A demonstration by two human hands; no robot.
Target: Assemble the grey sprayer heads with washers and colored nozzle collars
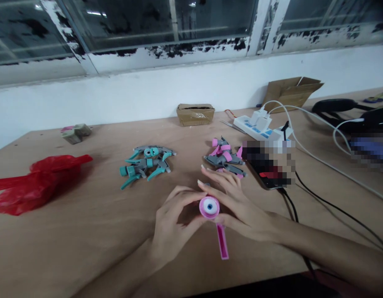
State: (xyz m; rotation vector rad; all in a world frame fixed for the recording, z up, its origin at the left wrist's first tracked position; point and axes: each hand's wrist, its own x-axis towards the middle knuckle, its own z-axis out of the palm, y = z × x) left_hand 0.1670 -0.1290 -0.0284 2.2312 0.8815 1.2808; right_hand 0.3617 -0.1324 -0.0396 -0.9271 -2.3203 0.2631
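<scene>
Both my hands hold a pink trigger spray head [222,242] over the table. Its round collar faces me, showing a white disc with a dark hole in the middle, and the pink trigger hangs down below. My left hand [171,221] pinches the collar from the left with fingers and thumb. On the other side, my right hand [241,209] has its fingers and thumb around the collar. Most of the sprayer's body is hidden behind the collar and fingers. Beyond my hands lie several grey-and-teal spray heads [148,162] to the left and several grey-and-pink spray heads [225,156] to the right.
A red plastic bag [44,182] lies at left, near small greenish blocks [76,133]. Toward the wall stand a small cardboard box [196,114] and a larger open carton [290,93]. A power strip [252,128], a phone [266,174] and cables occupy the right side.
</scene>
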